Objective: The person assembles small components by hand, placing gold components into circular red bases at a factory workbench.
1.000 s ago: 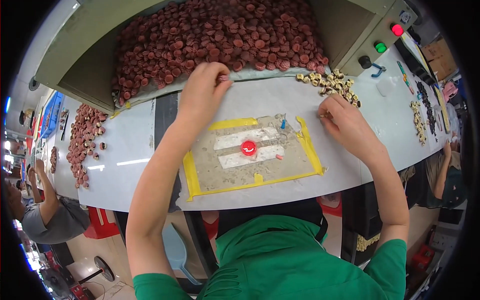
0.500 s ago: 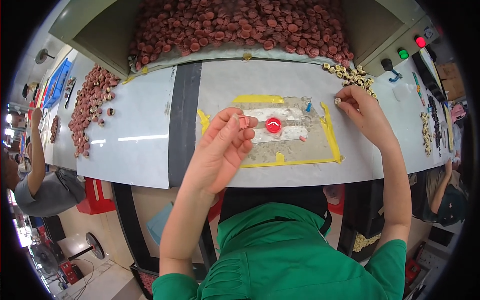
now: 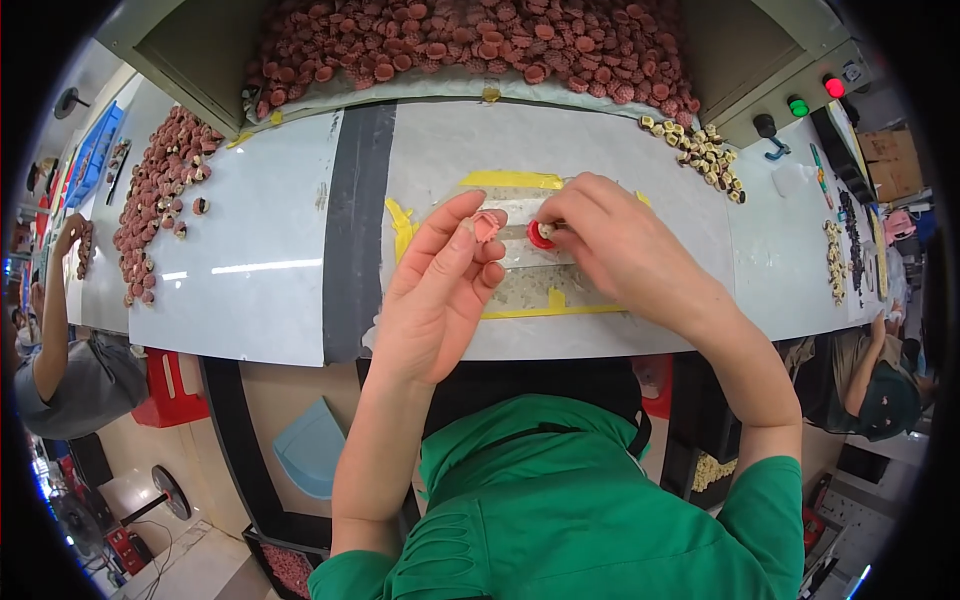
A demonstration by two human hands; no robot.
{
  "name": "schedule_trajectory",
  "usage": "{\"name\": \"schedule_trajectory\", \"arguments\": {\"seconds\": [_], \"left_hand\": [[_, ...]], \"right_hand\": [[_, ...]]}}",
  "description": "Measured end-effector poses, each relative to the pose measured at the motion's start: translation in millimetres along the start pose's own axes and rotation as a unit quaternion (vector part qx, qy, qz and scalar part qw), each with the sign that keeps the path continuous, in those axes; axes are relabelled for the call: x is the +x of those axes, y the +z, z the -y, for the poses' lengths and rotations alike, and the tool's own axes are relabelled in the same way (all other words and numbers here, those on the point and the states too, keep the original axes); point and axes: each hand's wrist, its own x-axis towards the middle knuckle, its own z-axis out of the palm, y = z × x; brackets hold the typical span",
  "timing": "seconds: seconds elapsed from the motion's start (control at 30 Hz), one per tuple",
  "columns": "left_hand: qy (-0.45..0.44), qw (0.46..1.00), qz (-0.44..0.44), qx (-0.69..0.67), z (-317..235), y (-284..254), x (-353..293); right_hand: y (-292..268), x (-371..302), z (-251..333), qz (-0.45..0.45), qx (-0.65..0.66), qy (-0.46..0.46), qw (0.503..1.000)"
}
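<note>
The left hand's [image 3: 430,290] thumb and index finger are clamping a pink scalloped cup [image 3: 486,228], its hollow showing, while the other fingers are curling loosely below. The right hand's [image 3: 630,245] thumb and fingertips are closing together on a small pale piece [image 3: 546,230], partly hidden by the fingers. That piece is appearing over a round red disc [image 3: 532,236]; whether the 2 are touching, I cannot tell.

Taking the disc as the clock's centre, the cup is sitting near it at 9 o'clock, the left palm is facing up at 8, and the right hand is reaching in from 3. Beneath, a worn plate [image 3: 520,278] is lying on the table, with yellow tape [image 3: 515,180] running along its edge at 12.

Farther out, a big heap of pink cups [image 3: 480,50] is filling the machine opening at 12. Gold-and-dark pieces [image 3: 705,155] are clustering at 2, and beyond them a red lamp [image 3: 834,86] and a green lamp [image 3: 798,106] are showing. Pink pieces [image 3: 160,205] are spreading at 9. A blue dustpan [image 3: 312,450] is resting between 7 and 8, below table level. 2 other people are working nearby, at 8 and 4.
</note>
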Motion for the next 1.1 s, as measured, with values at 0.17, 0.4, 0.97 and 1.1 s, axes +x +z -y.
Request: {"name": "schedule_trajectory", "arguments": {"seconds": [0.17, 0.4, 0.97, 1.1], "left_hand": [[0.012, 0.999, -0.027, 0.037, 1, 8, -3], [0.009, 0.998, -0.016, 0.065, 0, 3, -3], [0.022, 0.992, -0.026, 0.124, 12, 13, -2], [0.189, 0.937, -0.053, 0.289, 27, 19, -6]], "right_hand": [[8, 0, 1, -0.010, -0.068, -0.045, 0.997], [9, 4, -2, -0.011, -0.047, -0.027, 0.998], [13, 8, 20, -0.146, 0.061, -0.110, 0.981], [22, -3, 23, -0.100, 0.363, 0.080, 0.923]]}}
